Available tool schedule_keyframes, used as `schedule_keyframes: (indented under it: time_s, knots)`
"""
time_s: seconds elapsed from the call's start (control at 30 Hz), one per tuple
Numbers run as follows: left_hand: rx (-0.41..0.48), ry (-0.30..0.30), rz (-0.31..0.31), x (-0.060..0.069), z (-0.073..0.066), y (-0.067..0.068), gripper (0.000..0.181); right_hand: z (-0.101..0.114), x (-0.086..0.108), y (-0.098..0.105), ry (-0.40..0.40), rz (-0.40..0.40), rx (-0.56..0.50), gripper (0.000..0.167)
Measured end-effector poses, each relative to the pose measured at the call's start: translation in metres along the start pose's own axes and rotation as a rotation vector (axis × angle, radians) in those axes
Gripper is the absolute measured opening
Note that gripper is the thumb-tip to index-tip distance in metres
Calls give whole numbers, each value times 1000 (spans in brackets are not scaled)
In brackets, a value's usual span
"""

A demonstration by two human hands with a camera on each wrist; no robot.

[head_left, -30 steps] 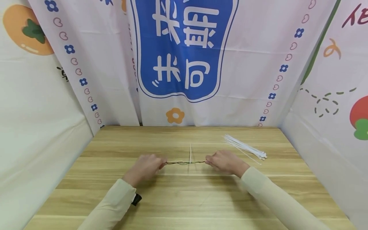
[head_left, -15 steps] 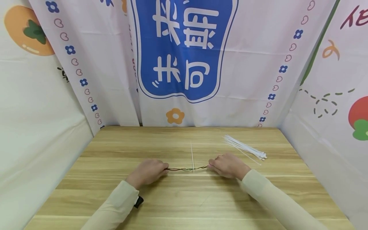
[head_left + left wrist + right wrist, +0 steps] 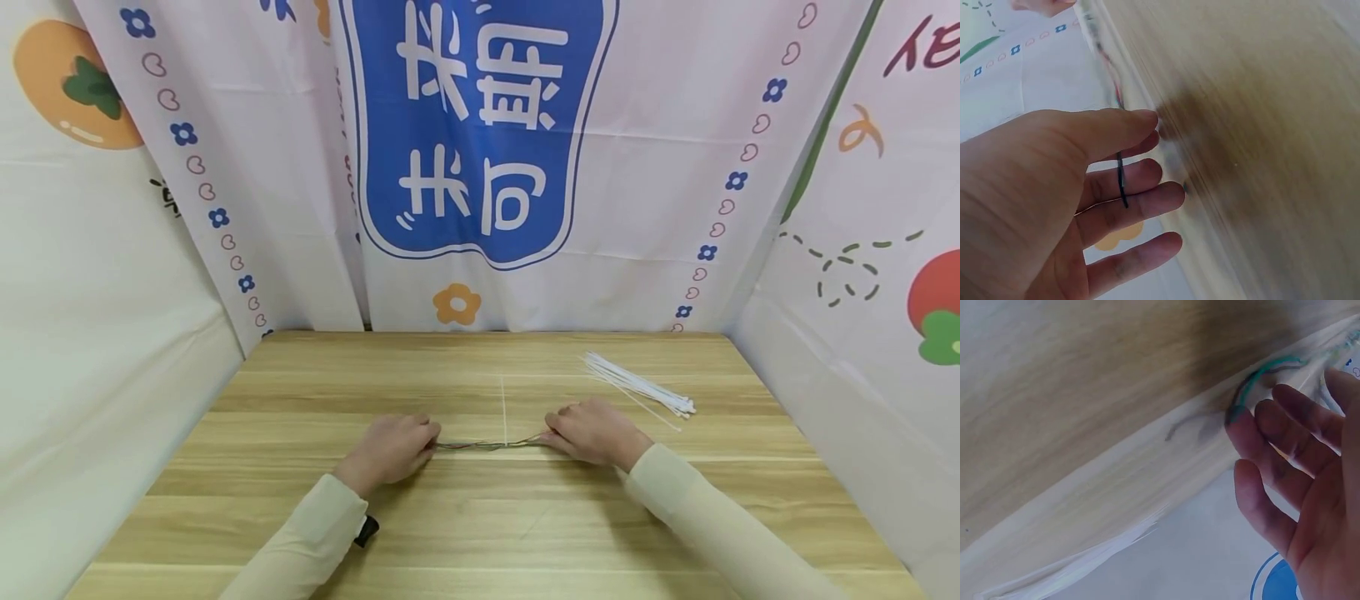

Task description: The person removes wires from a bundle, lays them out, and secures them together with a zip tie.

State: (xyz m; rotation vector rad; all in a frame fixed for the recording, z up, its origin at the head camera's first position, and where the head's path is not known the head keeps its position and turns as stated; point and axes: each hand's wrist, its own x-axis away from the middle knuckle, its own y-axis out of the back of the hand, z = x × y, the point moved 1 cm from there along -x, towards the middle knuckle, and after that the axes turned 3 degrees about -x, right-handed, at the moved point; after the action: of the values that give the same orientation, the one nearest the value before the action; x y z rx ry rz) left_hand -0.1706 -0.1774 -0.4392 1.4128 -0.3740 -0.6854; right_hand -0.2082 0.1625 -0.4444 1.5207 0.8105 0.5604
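Note:
A bundle of thin coloured wires [image 3: 472, 446] stretches between the two hands, low over the table in the head view. Crossing the bundle is a white cable tie [image 3: 504, 408], its tail pointing toward the back. My left hand [image 3: 393, 450] pinches the left end between thumb and index finger; the dark wire ends [image 3: 1122, 181] lie across its other fingers [image 3: 1141, 206]. At the opposite end, my right hand [image 3: 596, 433] has its fingers fairly straight. Green and dark wires [image 3: 1260, 372] curve beside those fingertips in the right wrist view, with no clear pinch.
More white cable ties [image 3: 641, 385] lie in a pile at the back right of the wooden table [image 3: 480, 533]. Printed cloth [image 3: 457, 208] hangs behind the table and along both sides.
Both hands have brought the wires and cable tie nearer to the front and lower to the table. The right hand's fingers have loosened around the wire ends.

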Motion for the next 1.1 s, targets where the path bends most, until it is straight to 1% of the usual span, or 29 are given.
schedule_keyframes:
  time_s: [0.2,0.3,0.37,0.47,0.53,0.6,0.67,0.73,0.83,0.87,1.03,1.1]
  knots:
    - [-5,40,34,-1,0,1,18,0,2,6,-25,-12,-2,33]
    - [8,54,46,0,0,2,18,0,5,7,-36,-26,14,34]
    - [30,63,47,0,0,3,18,1,7,9,-42,-42,26,34]
    - [88,79,41,1,1,4,14,1,9,11,-68,-50,42,34]
    - [132,83,34,2,3,5,10,2,9,13,-96,-43,31,33]
    - [165,80,29,3,5,5,9,3,9,15,-141,-19,2,36]
    - [209,89,41,5,7,6,19,4,8,15,-187,16,-43,45]
    - [257,113,61,7,8,5,32,5,8,15,-232,51,-93,55]
    - [330,168,99,11,11,5,50,6,10,15,-285,87,-162,65]
    - [353,182,103,13,12,5,54,6,11,15,-304,94,-191,67]
    - [410,210,103,24,17,4,73,8,21,15,-392,85,-286,79]
    - [424,226,120,28,19,3,81,8,24,15,-418,75,-301,82]
